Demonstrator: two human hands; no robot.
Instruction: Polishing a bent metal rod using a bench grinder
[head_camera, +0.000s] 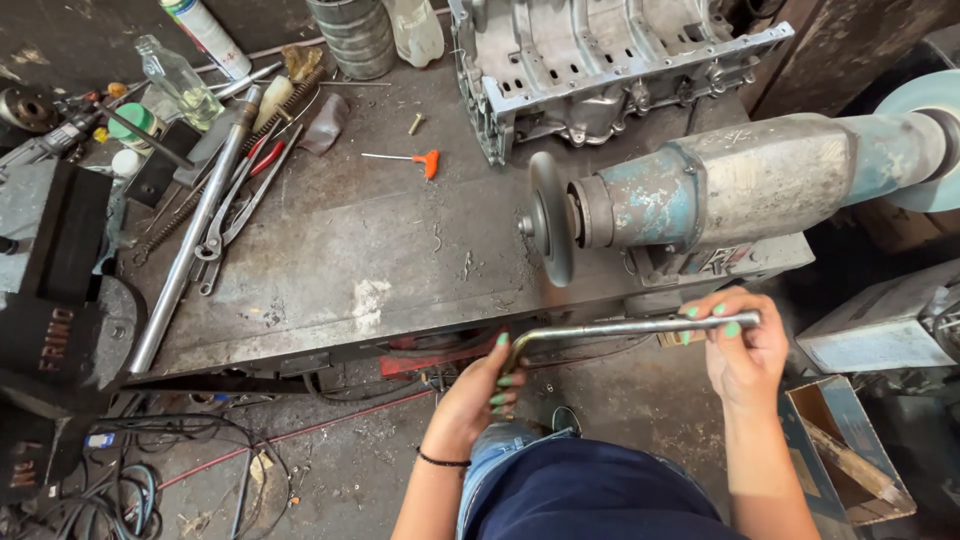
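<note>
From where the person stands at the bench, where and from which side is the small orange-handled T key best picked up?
Take the orange-handled T key by its orange cross handle, coming straight down from above. It lies flat on the steel bench with bare space around it. The handle is the thickest part; the thin shaft, pointing left, offers little for a grip.

hands: left (487, 392), right (738, 343) | grip bent metal rod (620, 327) | below grinder wheel (551, 232)

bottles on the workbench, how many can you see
3. A clear glass bottle lies tilted at the bench's far left, a white spray can-like bottle sits just behind it, and a translucent plastic bottle stands by the engine casing. Clutter may hide more.
</note>
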